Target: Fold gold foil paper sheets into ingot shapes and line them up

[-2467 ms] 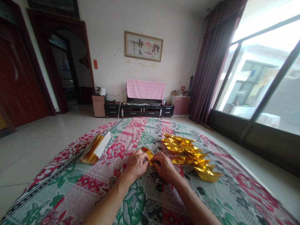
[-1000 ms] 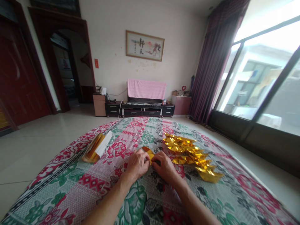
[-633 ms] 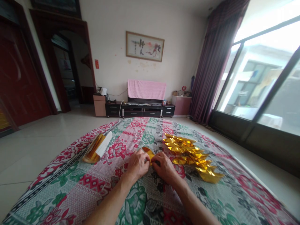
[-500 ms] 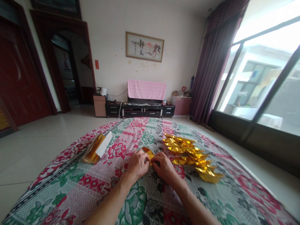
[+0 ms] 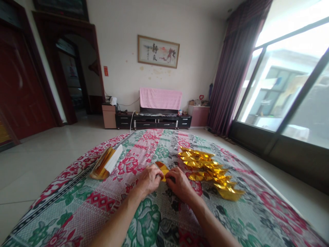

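Note:
A small sheet of gold foil paper (image 5: 162, 167), partly folded, is held between my two hands over the middle of the cloth. My left hand (image 5: 150, 178) pinches its left side with closed fingers. On the other side, my right hand (image 5: 179, 182) grips the near right part between thumb and fingers. My fingers hide some of the paper's lower edge. To the right lie several folded gold paper ingots (image 5: 205, 164) in overlapping rows. A stack of gold and white paper sheets (image 5: 106, 163) rests at the left.
A floral tablecloth (image 5: 144, 223) covers the round table under my arms. Beyond it stands a low black TV cabinet (image 5: 156, 122) with a pink cloth (image 5: 161, 98) draped over the screen. A purple curtain (image 5: 228, 68) and large windows are at the right.
My left hand has shifted slightly left, and its fingers sit a little farther from my right hand. More of the gold paper shows between them. The ingots and stack stay put.

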Demonstrator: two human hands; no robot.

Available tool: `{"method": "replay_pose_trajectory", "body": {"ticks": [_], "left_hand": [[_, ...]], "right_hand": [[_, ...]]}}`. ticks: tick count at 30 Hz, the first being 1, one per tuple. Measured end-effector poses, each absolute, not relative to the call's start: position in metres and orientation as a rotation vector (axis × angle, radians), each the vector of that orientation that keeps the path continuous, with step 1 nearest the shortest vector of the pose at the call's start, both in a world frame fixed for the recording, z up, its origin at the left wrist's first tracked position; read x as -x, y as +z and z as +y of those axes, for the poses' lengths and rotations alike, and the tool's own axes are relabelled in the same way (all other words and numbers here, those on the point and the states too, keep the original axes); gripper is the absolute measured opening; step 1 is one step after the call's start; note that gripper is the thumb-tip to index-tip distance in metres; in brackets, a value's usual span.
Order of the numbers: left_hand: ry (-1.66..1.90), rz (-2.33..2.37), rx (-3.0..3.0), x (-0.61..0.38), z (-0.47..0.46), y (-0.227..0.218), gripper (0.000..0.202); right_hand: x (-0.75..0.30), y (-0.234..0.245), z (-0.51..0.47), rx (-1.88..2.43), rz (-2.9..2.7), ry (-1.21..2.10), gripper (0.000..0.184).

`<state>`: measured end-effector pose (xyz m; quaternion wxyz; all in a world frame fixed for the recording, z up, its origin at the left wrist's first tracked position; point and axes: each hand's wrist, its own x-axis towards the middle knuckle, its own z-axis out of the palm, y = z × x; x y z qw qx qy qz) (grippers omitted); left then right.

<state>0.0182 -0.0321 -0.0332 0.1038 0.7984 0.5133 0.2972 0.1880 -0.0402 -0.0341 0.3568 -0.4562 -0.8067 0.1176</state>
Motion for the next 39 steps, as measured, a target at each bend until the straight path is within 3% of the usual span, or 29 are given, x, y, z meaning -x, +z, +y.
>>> {"method": "replay_pose_trajectory", "body": {"ticks": [6, 14, 25, 39], "left_hand": [[0.884, 1.441, -2.324, -0.013, -0.028, -0.034, 0.032], [0.945, 1.621, -2.38, -0.024, -0.036, -0.034, 0.012], [0.913, 1.673, -2.415, -0.029, -0.039, -0.032, 0.005], [0.913, 1.55, -2.312, -0.019, -0.029, -0.037, 0.02]], "right_hand": [[-0.188, -0.035, -0.04, 1.193, -2.07, 0.309, 0.014], [-0.188, -0.034, -0.04, 1.195, -2.083, 0.316, 0.014], [-0.188, -0.038, -0.038, 1.194, -2.072, 0.304, 0.014], [-0.187, -0.037, -0.039, 1.223, -2.06, 0.323, 0.016]]}}
